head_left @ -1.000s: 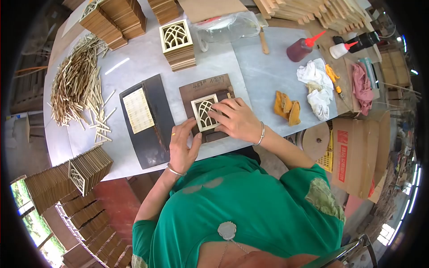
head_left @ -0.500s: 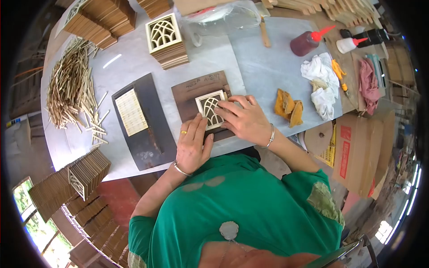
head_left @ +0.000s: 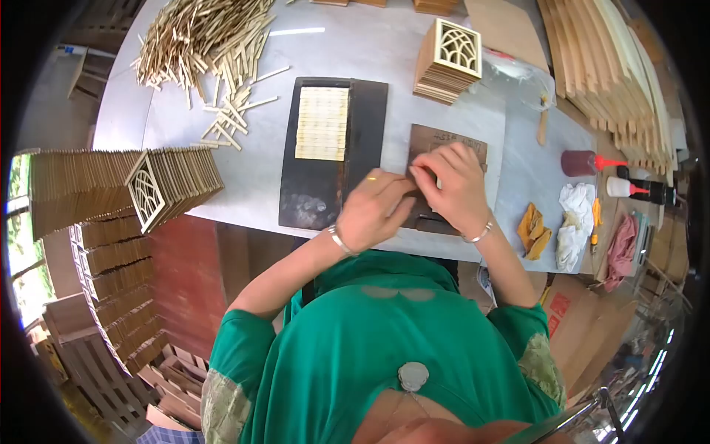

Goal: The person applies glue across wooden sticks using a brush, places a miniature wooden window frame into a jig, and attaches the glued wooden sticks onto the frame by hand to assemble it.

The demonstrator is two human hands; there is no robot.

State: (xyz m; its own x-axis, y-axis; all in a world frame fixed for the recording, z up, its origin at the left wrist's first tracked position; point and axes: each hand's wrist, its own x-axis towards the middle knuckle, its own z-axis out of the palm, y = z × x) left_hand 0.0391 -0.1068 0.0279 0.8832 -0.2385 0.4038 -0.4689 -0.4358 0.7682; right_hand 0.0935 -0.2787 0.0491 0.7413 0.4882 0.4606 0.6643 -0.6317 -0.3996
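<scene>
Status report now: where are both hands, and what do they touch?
Left hand and right hand pressed together on brown board. Lattice panel hidden beneath them. Dark tray with slat sheet beside left hand; nothing blocking.

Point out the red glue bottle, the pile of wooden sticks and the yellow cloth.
red glue bottle (head_left: 578,162), head view, on its dark red body.
pile of wooden sticks (head_left: 194,33), head view, on the middle of the heap.
yellow cloth (head_left: 532,229), head view, on its folded middle.
</scene>
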